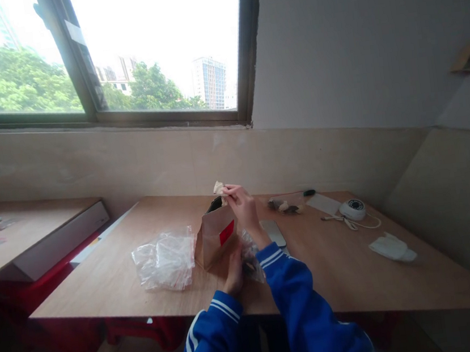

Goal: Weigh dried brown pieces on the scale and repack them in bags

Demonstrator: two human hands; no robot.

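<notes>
My right hand is raised at the mouth of a brown paper bag with a red patch on its side. Its fingers pinch a small cream-coloured irregular piece, whose kind I cannot make out. The paper bag stands tilted, its top open and dark inside. Low against its right side is my left hand, which appears to steady the bag; its fingertips are partly hidden. A clear plastic bag with dark contents lies just right of my left hand, partly covered by my right forearm.
Left of the paper bag lies a pile of clear zip bags. Behind my right arm are a phone-like slab and small dark and cream lumps. Farther right are a white dome camera with cables and a white crumpled item.
</notes>
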